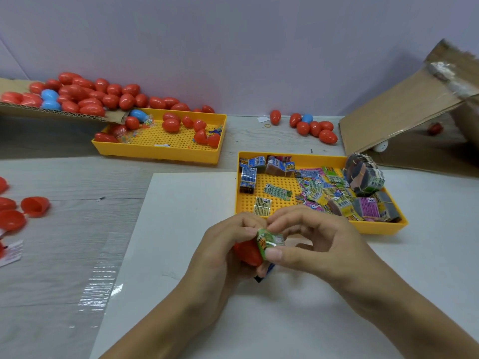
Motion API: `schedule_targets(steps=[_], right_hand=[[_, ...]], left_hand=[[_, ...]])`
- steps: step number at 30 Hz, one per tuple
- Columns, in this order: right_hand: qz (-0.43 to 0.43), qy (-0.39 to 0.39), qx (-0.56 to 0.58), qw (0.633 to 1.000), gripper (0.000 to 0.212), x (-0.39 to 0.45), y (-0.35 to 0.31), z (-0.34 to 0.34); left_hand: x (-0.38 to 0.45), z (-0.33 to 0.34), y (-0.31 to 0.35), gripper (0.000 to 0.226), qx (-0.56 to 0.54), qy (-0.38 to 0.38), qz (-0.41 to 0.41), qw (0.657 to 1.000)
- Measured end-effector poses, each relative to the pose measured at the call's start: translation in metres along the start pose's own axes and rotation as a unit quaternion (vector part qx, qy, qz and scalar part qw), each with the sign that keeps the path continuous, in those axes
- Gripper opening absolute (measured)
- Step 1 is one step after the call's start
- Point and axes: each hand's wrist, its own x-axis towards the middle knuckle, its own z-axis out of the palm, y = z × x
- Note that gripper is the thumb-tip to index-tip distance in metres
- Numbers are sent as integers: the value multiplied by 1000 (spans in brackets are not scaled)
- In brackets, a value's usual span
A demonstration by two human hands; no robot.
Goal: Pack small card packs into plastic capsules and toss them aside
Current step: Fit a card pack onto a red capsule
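My left hand (220, 250) grips a red plastic capsule half (248, 252) over the white sheet near the table's front. My right hand (311, 242) pinches a small green card pack (269, 242) at the capsule's mouth, thumb below and fingers above. A dark blue bit (264, 274) shows under the hands. Just behind them stands a yellow tray (298, 158) with several loose card packs and banded bundles (363, 177).
A second yellow tray (155, 151) at the back left holds red capsules under a cardboard flap piled with red and blue capsules (77, 93). Closed capsules (315, 128) lie at the back right beside a cardboard box (401, 110). Open red halves (33, 206) lie at far left.
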Motion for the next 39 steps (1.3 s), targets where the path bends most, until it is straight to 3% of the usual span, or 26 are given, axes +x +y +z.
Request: schedule_targets(steps=[6,9,15,21,26,34,39], right_hand=[[74,-107,29,991,35,-2,-7,-1],[97,-101,42,989,41,-1,-8,0],[74,-85,67,991,21,-1,-10,0],[-57,77,-88,991,25,2,-5,-4],[-84,120,-83,986,20,3,-5,-7],[47,55,53,996,34,4,-4,-5],[115,0,124,986,17,3,-9,-5]], left_hand=[[0,4,-5,15,68,40,48,996],[0,4,-7,19,100,45,64,992],[0,0,-10,13,134,46,90,986],[2,-1,-12,28,-2,67,107,992],[1,0,-13,17,73,91,180,977],[-4,5,-7,22,187,134,229,946],[-3,7,-6,28,125,134,213,960]])
